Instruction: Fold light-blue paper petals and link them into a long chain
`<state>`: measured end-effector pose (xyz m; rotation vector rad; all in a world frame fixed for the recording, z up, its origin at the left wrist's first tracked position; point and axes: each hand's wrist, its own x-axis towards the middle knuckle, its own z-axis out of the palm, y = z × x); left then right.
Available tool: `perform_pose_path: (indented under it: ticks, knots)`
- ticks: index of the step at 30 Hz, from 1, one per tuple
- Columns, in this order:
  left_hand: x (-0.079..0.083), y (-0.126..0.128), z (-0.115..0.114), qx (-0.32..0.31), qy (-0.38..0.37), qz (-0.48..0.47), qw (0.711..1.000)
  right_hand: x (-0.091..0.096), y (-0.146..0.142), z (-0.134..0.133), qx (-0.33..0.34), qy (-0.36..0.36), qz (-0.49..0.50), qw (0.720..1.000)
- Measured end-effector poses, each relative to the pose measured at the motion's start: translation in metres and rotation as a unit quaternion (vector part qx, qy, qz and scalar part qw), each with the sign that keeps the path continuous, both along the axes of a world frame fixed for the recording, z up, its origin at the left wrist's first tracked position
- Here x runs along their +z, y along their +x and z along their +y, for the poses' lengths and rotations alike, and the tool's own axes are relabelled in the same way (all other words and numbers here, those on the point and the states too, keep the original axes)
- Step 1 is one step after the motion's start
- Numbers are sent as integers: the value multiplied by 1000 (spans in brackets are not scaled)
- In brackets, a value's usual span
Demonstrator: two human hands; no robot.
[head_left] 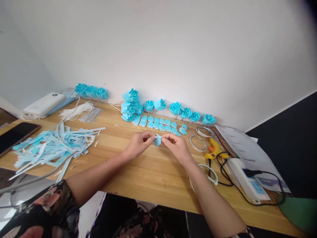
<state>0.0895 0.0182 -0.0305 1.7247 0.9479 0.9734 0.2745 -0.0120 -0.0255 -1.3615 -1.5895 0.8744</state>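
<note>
Between my two hands, a small light-blue petal is held up just above the wooden table. My left hand pinches its left edge, while the fingertips of my right hand grip the right edge. Just beyond them lie rows of similar cut blue petals. Behind those rows, a stack of finished blue fabric-like flowers on thin sticks lies against the wall. More blue flowers line the table's back edge to the right.
Blue and white strips are heaped at the left, near a phone and a white power bank. At the right are tape rolls, a yellow glue gun and a power strip with black cords.
</note>
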Motion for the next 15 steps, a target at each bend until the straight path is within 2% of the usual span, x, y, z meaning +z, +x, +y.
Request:
perform_pose_path:
  ticks: [5,9,12,15]
  knots:
    - [-6,-3,8,20,-14,-16,1000,0,4,3,-12,5,9,1000]
    - [-8,-16,27,84,4,-3,996,3,8,4,-19,3,48,999]
    - [3,-37,42,132,24,52,990,6,9,4,-1,-13,83,996]
    - [22,-65,49,174,93,158,968,7,9,4,2,-26,111,994]
